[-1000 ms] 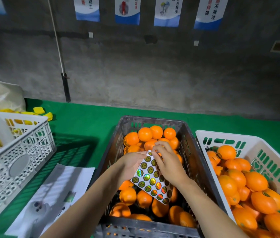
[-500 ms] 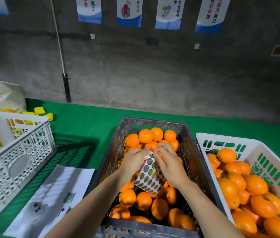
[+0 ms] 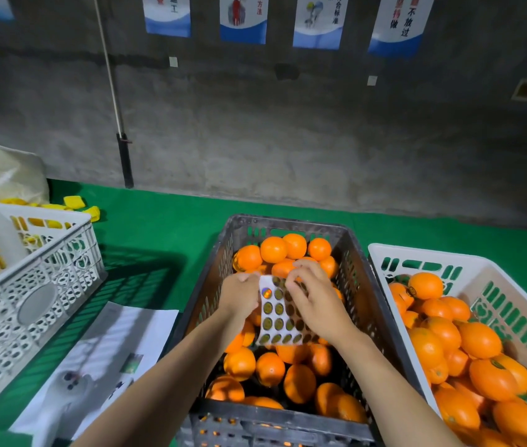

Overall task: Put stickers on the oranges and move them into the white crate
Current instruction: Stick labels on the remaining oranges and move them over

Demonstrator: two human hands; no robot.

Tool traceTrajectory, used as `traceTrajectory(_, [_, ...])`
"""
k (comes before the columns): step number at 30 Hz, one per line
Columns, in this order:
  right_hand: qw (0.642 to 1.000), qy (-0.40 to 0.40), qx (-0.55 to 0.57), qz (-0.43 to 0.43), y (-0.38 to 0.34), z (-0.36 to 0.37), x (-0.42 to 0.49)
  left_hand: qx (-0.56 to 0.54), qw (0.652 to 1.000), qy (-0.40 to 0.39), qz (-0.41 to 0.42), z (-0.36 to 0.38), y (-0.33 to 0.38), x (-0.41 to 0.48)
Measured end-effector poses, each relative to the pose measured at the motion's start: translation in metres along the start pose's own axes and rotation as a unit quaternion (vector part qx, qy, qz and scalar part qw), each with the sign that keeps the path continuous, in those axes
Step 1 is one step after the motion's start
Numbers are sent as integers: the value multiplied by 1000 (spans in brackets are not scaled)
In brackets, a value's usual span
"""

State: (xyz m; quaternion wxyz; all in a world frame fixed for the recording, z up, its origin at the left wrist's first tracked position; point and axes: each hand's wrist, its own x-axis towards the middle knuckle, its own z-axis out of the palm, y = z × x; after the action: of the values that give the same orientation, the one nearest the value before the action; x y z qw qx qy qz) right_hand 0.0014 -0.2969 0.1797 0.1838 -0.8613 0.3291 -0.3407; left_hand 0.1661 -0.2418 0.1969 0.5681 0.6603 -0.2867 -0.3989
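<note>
The dark crate (image 3: 362, 298) sits in the middle of the green tabletop (image 3: 165, 240), heaped with loose oranges (image 3: 270, 369). Above that heap both hands meet over a sticker sheet (image 3: 279, 317), a white sheet lined with rows of round, shiny stickers. The left hand (image 3: 241, 296) grips the sheet's left edge, thumb curled over its top corner, so the sheet hangs upright above the fruit. The right hand (image 3: 315, 301) lies over the sheet's right side; its fingers (image 3: 297, 274) are bent down onto the upper rows, pinching at a sticker there, though I cannot tell whether one has lifted free.

Just right of the dark crate stands the white crate (image 3: 423, 256), touching or nearly touching it, already loaded with oranges, a few showing stickers. Well to the left of the dark crate is another white basket (image 3: 29, 301) holding yellow pieces, and between the two lies a printed paper (image 3: 117, 343).
</note>
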Motion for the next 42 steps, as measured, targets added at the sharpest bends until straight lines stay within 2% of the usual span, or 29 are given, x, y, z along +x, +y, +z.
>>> traceTrajectory(2, [998, 35, 0, 53, 5, -4, 3, 88, 991, 66, 80, -5, 0, 2])
traceTrajectory(4, [988, -2, -54, 142, 14, -9, 3, 163, 971, 103, 142, -7, 1, 0])
traceTrajectory(5, [974, -62, -94, 195, 18, -11, 1, 178, 964, 115, 160, -6, 1, -2])
traceTrajectory(7, [923, -215, -161, 277, 24, -9, -4, 184, 958, 133, 176, -4, 3, -5])
traceTrajectory(10, [838, -384, -177, 346, 19, -7, -8, 178, 955, 152, 180, -3, 2, -5])
traceTrajectory(16, [708, -558, -172, 398, 11, -10, -12, 183, 957, 147, 169, -4, 2, -4])
traceTrajectory(18, [674, -605, -223, 360, 6, -12, -13, 191, 957, 139, 168, -4, 2, -5])
traceTrajectory(20, [655, -622, -284, 322, -2, -15, -16, 193, 958, 134, 163, -4, 2, -5])
traceTrajectory(22, [655, -621, -286, 322, -4, -19, -17, 189, 960, 131, 159, -4, 2, -3])
traceTrajectory(27, [681, -581, -248, 369, -6, -23, -20, 183, 965, 112, 150, -3, 2, -3])
traceTrajectory(32, [682, -581, -275, 350, -6, -20, -23, 203, 961, 100, 156, -3, 0, -3])
traceTrajectory(36, [686, -559, -287, 366, -4, -20, -23, 213, 959, 96, 163, -3, -2, -2])
traceTrajectory(42, [671, -556, -281, 402, -6, -18, -23, 215, 959, 94, 161, -2, -4, 0])
